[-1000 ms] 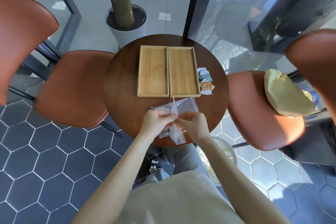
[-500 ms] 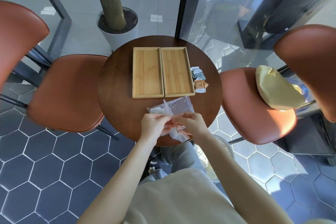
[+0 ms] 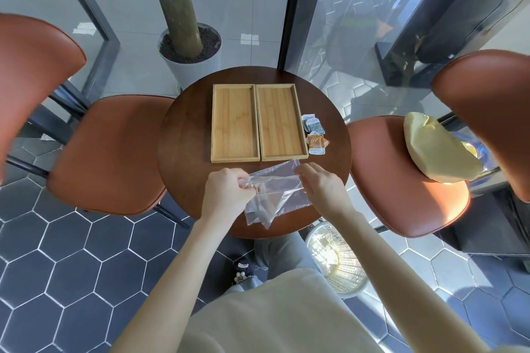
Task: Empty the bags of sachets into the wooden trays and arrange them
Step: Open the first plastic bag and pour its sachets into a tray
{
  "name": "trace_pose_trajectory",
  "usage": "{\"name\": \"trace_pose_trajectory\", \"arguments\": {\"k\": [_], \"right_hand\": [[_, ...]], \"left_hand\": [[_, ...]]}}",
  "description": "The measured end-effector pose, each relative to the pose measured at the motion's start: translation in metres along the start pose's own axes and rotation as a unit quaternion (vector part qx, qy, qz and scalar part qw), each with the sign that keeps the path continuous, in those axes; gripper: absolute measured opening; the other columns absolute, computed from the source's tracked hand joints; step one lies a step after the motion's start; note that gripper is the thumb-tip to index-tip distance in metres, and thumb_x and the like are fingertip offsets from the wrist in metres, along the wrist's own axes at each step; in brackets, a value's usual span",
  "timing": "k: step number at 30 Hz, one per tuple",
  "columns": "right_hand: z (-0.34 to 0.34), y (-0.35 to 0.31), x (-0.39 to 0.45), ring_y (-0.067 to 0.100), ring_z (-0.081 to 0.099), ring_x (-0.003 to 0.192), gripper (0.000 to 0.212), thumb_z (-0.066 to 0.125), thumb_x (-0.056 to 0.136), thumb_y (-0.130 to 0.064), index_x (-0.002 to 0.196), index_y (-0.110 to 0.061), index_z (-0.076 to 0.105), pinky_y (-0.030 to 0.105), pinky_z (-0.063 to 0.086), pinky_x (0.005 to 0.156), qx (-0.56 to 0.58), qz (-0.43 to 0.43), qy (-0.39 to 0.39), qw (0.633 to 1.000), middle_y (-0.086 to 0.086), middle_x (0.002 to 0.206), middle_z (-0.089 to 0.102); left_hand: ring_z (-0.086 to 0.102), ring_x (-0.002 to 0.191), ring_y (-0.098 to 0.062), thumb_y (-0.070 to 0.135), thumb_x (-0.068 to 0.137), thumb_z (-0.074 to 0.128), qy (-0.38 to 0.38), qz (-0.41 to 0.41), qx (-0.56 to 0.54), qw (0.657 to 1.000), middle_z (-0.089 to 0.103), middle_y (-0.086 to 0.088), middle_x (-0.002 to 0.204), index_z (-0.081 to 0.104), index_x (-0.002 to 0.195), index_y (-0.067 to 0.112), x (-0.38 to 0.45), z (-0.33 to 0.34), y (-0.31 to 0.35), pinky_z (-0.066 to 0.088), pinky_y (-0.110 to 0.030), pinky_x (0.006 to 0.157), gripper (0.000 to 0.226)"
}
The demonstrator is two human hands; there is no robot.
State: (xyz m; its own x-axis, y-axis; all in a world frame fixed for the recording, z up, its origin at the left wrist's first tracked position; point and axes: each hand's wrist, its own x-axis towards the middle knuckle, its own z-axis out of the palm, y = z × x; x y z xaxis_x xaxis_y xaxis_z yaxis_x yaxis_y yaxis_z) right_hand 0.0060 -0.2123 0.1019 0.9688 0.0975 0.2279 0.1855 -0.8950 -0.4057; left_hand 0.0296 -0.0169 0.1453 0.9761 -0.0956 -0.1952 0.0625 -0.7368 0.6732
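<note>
Both hands had drawn apart since a second before, when they were bunched together over the plastic. Now the left hand (image 3: 228, 195) and the right hand (image 3: 321, 186) each pinched one end of the clear bag (image 3: 275, 192), fingers closed on its upper edge, and the mouth was stretched between them, running left to right across the near part of the desk (image 3: 183, 152). The bag hung slack below that edge and spilled toward the near rim of the desk, with crumpled plastic, perhaps a second bag, under it. A small tan sachet seemed to show through the film near the left fingers, though how many were inside could not be told.

The two wooden trays (image 3: 235, 123) lay just beyond the bag, side by side and touching, long axes pointing away from the person, both bare. The right tray (image 3: 282, 120) sat straight ahead of the bag's mouth and nearer the right hand. A few loose sachets (image 3: 314, 135) lay on the desk just beside that tray's right edge.

Tipping the bag forward probably meant lifting it over the trays' near rims. Room was free above the trays; the desk's near edge under the slack plastic looked the likeliest place for a spill.
</note>
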Motion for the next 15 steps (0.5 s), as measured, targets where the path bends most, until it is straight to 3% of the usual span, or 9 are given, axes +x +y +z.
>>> {"name": "trace_pose_trajectory", "arguments": {"k": [3,4,6,7,8,10,12,13,15], "right_hand": [[-0.007,-0.003,0.006,0.023,0.067,0.074,0.014,0.058,0.086,-0.003,0.097,-0.006,0.066,0.034,0.058,0.064,0.164,0.136,-0.011,0.977,0.009,0.090,0.069],[-0.009,-0.004,0.008,0.020,0.066,0.078,0.016,0.055,0.089,-0.007,0.102,-0.008,0.065,0.031,0.057,0.067,0.261,0.210,-0.022,0.942,0.007,0.092,0.068],[-0.009,-0.004,0.007,0.018,0.063,0.079,0.022,0.043,0.094,-0.009,0.106,-0.011,0.061,0.026,0.055,0.067,0.442,0.330,-0.018,0.834,0.006,0.096,0.065],[-0.007,-0.003,0.004,0.019,0.062,0.080,0.026,0.038,0.093,-0.006,0.106,-0.011,0.060,0.027,0.053,0.069,0.500,0.365,-0.011,0.785,0.009,0.098,0.064],[-0.001,-0.001,-0.002,0.020,0.061,0.083,0.028,0.039,0.089,-0.004,0.105,-0.013,0.060,0.031,0.051,0.073,0.526,0.380,-0.018,0.761,0.013,0.101,0.063],[0.015,0.000,-0.016,0.021,0.058,0.093,0.040,0.052,0.069,-0.008,0.107,-0.021,0.058,0.038,0.048,0.084,0.524,0.363,-0.104,0.763,0.014,0.110,0.060],[0.032,-0.008,-0.026,0.020,0.050,0.115,0.073,0.065,0.056,-0.015,0.125,-0.027,0.045,0.044,0.046,0.099,0.495,0.318,-0.230,0.775,0.005,0.127,0.052],[0.040,-0.012,-0.028,0.019,0.044,0.123,0.089,0.073,0.054,-0.018,0.133,-0.031,0.035,0.043,0.044,0.101,0.496,0.302,-0.264,0.770,0.000,0.134,0.046],[0.053,-0.023,-0.021,0.014,0.040,0.127,0.102,0.082,0.059,-0.014,0.140,-0.031,0.022,0.027,0.048,0.095,0.519,0.280,-0.268,0.762,-0.006,0.138,0.041]], "left_hand": [[0.070,0.074,-0.019,0.009,0.074,0.073,0.007,0.006,-0.063,0.998,0.074,-0.011,0.089,0.072,0.096,0.003,0.003,-0.002,0.007,0.057,-0.027,0.066,0.023],[0.070,0.070,-0.018,0.007,0.073,0.074,0.007,0.001,-0.079,0.997,0.074,-0.013,0.087,0.072,0.095,0.003,0.005,-0.004,0.009,0.059,-0.030,0.066,0.022],[0.070,0.060,-0.011,0.005,0.072,0.074,0.001,-0.021,-0.119,0.993,0.073,-0.012,0.082,0.072,0.094,0.004,0.011,-0.007,0.013,0.059,-0.025,0.060,0.022],[0.070,0.057,-0.008,0.004,0.072,0.074,-0.003,-0.037,-0.147,0.988,0.073,-0.011,0.081,0.072,0.093,0.005,0.013,-0.009,0.015,0.057,-0.020,0.055,0.021],[0.070,0.057,-0.006,0.004,0.073,0.073,-0.004,-0.052,-0.174,0.983,0.073,-0.008,0.080,0.072,0.093,0.006,0.014,-0.012,0.018,0.056,-0.017,0.053,0.021],[0.070,0.060,-0.006,0.005,0.074,0.072,0.001,-0.068,-0.214,0.974,0.071,-0.005,0.080,0.072,0.093,0.008,0.016,-0.018,0.026,0.056,-0.017,0.054,0.019],[0.071,0.062,-0.011,0.003,0.075,0.071,0.010,-0.081,-0.256,0.963,0.071,-0.005,0.081,0.071,0.092,0.008,0.016,-0.024,0.034,0.057,-0.019,0.056,0.018],[0.072,0.062,-0.012,0.003,0.075,0.070,0.012,-0.086,-0.276,0.957,0.070,-0.007,0.081,0.070,0.090,0.008,0.016,-0.027,0.038,0.057,-0.019,0.056,0.016],[0.072,0.062,-0.014,0.002,0.075,0.070,0.015,-0.090,-0.303,0.948,0.070,-0.009,0.081,0.069,0.086,0.010,0.021,-0.034,0.044,0.057,-0.019,0.056,0.014]]}}
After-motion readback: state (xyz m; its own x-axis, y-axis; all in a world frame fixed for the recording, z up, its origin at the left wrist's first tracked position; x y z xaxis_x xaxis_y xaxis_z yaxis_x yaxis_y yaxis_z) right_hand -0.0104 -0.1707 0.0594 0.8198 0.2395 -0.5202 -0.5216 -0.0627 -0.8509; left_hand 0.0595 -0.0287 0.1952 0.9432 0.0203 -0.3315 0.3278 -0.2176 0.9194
